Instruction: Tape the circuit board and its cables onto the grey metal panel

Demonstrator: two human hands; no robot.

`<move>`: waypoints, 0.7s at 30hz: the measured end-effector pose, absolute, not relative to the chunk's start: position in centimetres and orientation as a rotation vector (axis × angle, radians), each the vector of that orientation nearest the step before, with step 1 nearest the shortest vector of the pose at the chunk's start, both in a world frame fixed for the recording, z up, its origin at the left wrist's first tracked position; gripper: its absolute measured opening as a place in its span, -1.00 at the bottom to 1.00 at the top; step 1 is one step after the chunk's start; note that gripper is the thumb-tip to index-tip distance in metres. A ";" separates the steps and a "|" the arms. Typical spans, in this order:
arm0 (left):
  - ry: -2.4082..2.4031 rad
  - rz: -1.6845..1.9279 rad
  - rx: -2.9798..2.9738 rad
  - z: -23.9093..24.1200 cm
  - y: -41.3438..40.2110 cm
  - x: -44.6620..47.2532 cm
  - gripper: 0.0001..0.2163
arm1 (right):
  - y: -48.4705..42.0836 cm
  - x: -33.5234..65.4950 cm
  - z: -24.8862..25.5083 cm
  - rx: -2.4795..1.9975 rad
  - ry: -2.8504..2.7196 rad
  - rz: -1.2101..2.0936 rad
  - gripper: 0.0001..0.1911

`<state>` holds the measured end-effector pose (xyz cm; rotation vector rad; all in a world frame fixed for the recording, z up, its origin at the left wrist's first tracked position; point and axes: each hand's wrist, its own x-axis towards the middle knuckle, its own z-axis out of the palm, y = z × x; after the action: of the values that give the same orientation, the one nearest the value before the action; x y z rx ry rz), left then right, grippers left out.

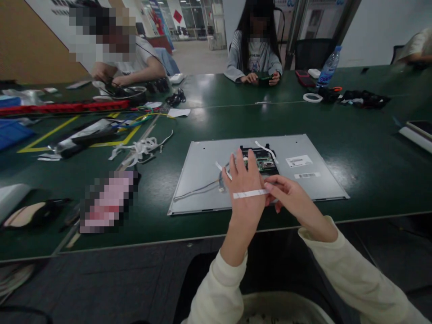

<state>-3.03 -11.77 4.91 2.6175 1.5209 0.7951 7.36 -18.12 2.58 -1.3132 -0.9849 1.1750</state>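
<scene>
A grey metal panel (202,166) lies flat on the green table, with a green circuit board (266,161) set in a black frame near its middle. My left hand (245,182) rests over the panel, fingers stretched out beside the board. A white strip of tape (249,194) lies across the back of that hand. My right hand (286,193) pinches the right end of this strip. Another white strip (266,149) lies over the board, and thin grey wires (199,189) run left across the panel.
Loose white strips (138,148), cables and black parts clutter the table's left side. A water bottle (328,67) and a tape roll (312,97) stand far right. One person sits across holding a phone; another works at the far left. The table edge (209,234) is near me.
</scene>
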 end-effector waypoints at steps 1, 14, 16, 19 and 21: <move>1.517 0.806 2.622 4.8 -11.8 -2.7 -0.54 | -18.4 7.6 2.7 -1.324 -0.988 1.150 -0.64; 1.421 0.879 2.614 3.4 -11.7 -5.7 -0.56 | -17.0 13.9 1.5 -1.532 -0.982 0.701 -0.62; 1.307 0.866 2.623 3.0 -12.6 -5.7 -0.58 | -16.8 14.5 0.7 -1.601 -0.996 0.679 -0.61; 1.155 0.823 2.631 2.5 -14.5 -4.7 -0.60 | -16.8 14.6 0.1 -1.705 -1.067 0.568 -0.65; 1.099 0.805 2.627 2.2 -15.4 -3.5 -0.61 | -16.9 14.5 0.2 -1.787 -1.154 0.417 -0.71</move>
<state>-3.53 -15.38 2.18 2.6268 1.0990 0.8047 14.46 -16.88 0.21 -1.7875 -1.1543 0.4174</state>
